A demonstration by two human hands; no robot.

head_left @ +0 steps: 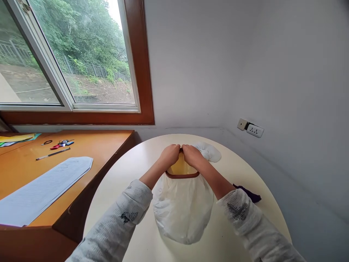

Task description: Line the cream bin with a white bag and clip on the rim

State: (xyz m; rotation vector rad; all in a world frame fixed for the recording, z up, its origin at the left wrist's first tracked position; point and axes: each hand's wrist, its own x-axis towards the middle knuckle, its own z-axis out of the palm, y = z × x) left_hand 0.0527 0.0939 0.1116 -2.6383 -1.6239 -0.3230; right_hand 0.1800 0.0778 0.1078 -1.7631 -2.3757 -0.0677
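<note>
A small trash bin with a yellowish inside (182,165) and a brown rim (182,176) stands on the round table. A white plastic bag (184,207) hangs down loosely around its outside on the near side. My left hand (171,154) and my right hand (191,155) meet at the rim's far side, both with fingers closed on it. Whether they also pinch the bag there is hidden. Just behind my right hand lies a bunched white plastic bag (209,151). Beside my right forearm is a dark purple cloth-like piece (249,193).
The round cream table (117,203) stands by the wall. To its left is a wooden desk (109,142) with papers (49,189), a pen (52,154), keys (62,144) and a black ring (47,142). A wall socket (255,130) is at right.
</note>
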